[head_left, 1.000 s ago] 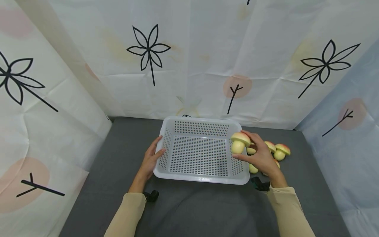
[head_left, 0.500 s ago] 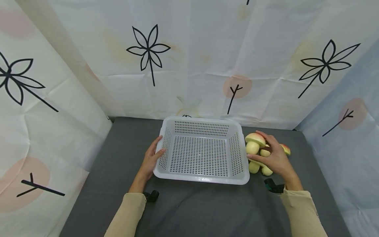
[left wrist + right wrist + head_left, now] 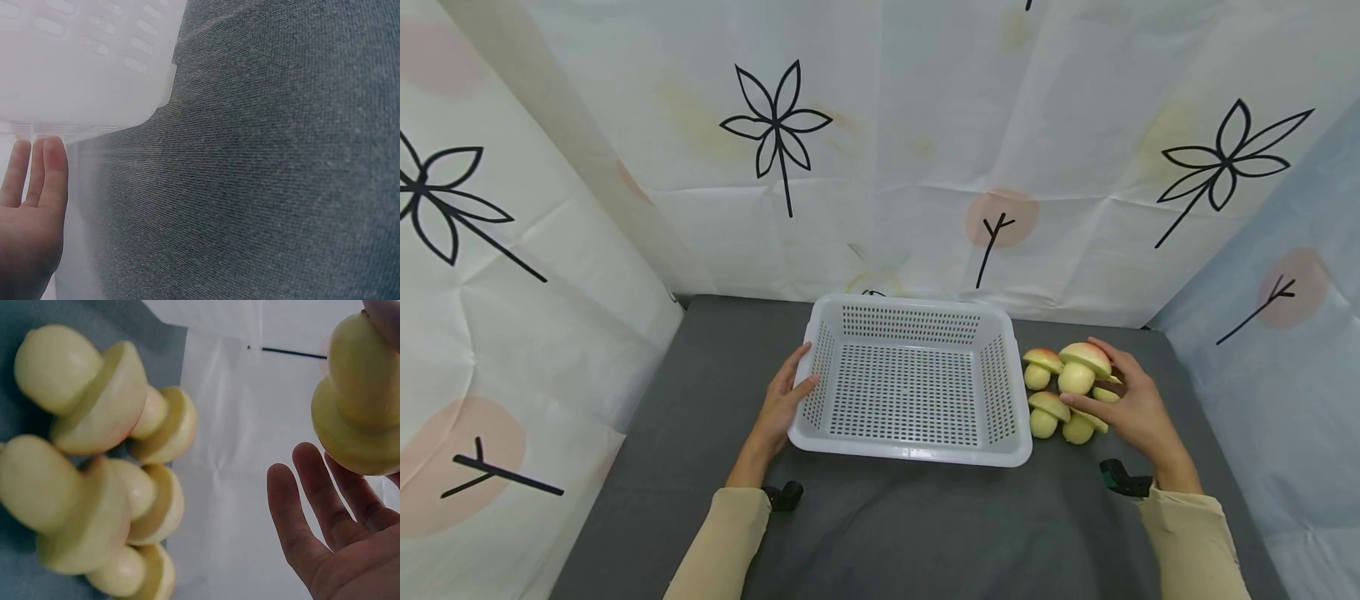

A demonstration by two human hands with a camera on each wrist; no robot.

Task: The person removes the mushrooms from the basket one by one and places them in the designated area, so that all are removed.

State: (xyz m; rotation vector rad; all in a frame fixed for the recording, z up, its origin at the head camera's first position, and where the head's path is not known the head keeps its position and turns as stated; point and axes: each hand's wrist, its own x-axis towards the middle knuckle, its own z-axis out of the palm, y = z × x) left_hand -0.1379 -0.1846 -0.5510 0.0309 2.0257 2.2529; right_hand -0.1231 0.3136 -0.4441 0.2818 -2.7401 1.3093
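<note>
In the head view my left hand [image 3: 775, 410] grips the left rim of a white perforated plastic basket [image 3: 910, 455], its thumb over the edge. Straight fingers [image 3: 53, 178] meet the underside of that rim in the left wrist view. To the right of the basket, my right hand [image 3: 1138, 410] holds a toy mushroom [image 3: 1077, 377] with a red-and-yellow cap between thumb and fingers. The right wrist view has this mushroom [image 3: 362, 394] raised above the other fingers. Several similar mushrooms [image 3: 1045, 412] lie close together under and beside it, partly hidden by the hand.
A dark grey cloth [image 3: 910, 533] covers the table. Pale curtains [image 3: 910, 167] with leaf drawings stand behind it and on both sides. The basket's perforated floor [image 3: 902, 396] shows nothing lying on it.
My right hand has carried the mushroom from over the basket's right rim rightward to above the group of mushrooms. The left hand and basket have stayed in place.
</note>
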